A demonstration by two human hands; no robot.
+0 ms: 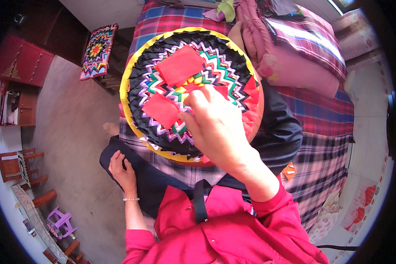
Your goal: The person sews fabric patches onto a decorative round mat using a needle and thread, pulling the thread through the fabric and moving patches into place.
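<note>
A round patchwork cushion [137,82] of folded cloth points, with a yellow rim and black outer ring, lies before me over the bed and my legs. Red folded points line part of its right edge. My right hand [211,122] is over its lower middle, thumb and fingers close together near a red cloth piece [163,109]; I cannot tell whether it pinches anything. A larger stack of red cloth pieces [181,65] lies on the cushion's upper part, and more red cloth shows beyond my right hand. My left hand [122,170] rests on my knee, holding nothing, fingers slightly apart.
Plaid sheets cover the bed [316,155]. A pink quilt [297,66] and a plaid pillow are at the upper right. On the left, a patchwork mat [98,49] lies on a wooden bench. A purple plastic stool [62,221] and wooden chairs stand on the floor at the lower left.
</note>
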